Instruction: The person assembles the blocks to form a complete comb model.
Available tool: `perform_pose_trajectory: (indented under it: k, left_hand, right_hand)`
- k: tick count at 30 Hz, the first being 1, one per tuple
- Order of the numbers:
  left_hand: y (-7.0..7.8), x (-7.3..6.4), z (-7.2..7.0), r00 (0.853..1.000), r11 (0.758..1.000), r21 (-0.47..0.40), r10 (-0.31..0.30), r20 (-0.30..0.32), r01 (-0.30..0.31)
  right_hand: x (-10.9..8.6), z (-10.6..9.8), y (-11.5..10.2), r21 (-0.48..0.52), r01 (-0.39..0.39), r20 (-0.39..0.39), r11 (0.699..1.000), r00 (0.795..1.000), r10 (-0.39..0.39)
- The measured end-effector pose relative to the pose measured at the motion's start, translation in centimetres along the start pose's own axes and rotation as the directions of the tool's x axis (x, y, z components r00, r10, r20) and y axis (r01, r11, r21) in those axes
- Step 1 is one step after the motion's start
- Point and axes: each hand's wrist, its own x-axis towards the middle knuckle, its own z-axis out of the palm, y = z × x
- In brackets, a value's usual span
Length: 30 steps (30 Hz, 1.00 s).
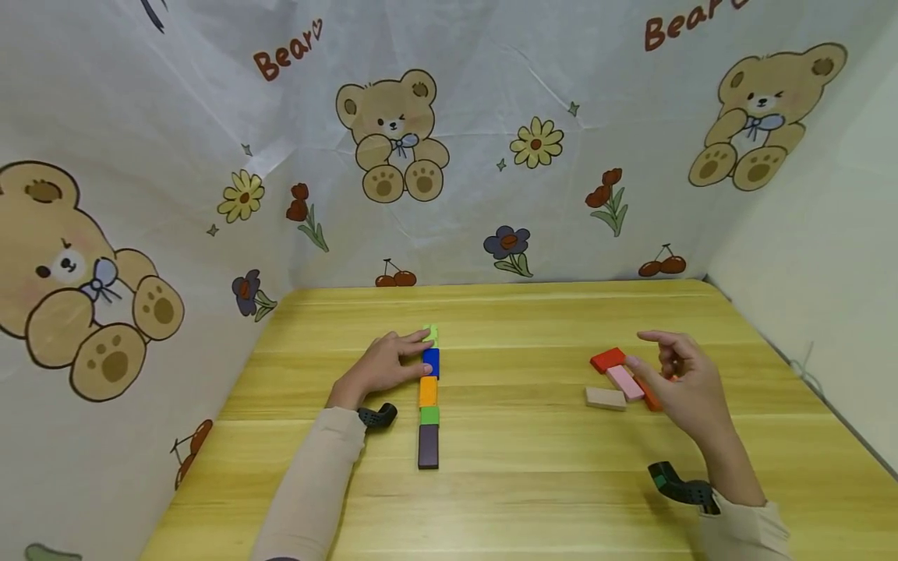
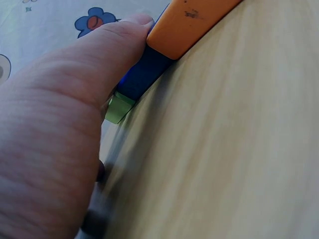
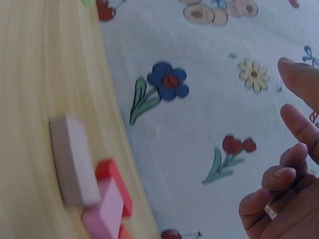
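A straight row of blocks runs toward the person: light green, blue, orange, green and dark purple. My left hand lies at the row's far end, its fingertips on the light green block and its thumb touching the blue one. In the left wrist view the extended thumb lies along the blue block. Above the right-hand blocks hovers my right hand, thumb and index finger apart, other fingers loosely bent, holding nothing.
Beneath and beside the right hand lie a red block, a pink block, a beige block and an orange-red block, partly hidden. A bear-patterned cloth stands behind the wooden table.
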Motion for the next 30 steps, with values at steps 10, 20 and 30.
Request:
perform_pose_trajectory:
  k: [10, 20, 30]
  left_hand:
    - [-0.2, 0.2, 0.1, 1.000, 1.000, 0.007, 0.003, 0.000, -0.003]
    - [0.0, 0.2, 0.0, 1.000, 1.000, 0.007, 0.011, -0.004, -0.011]
    - [0.0, 0.1, 0.0, 1.000, 1.000, 0.016, 0.008, -0.003, -0.008]
  right_hand:
    - [-0.2, -3.5, 5.8, -0.113, -0.049, 0.125, 0.992, 0.990, 0.063]
    - [-0.1, -6.4, 9.4, -0.179, -0.102, 0.285, 0.979, 0.947, 0.151]
    - [-0.6, -7.6, 12.0, -0.180, -0.155, 0.451, 0.971, 0.865, 0.221]
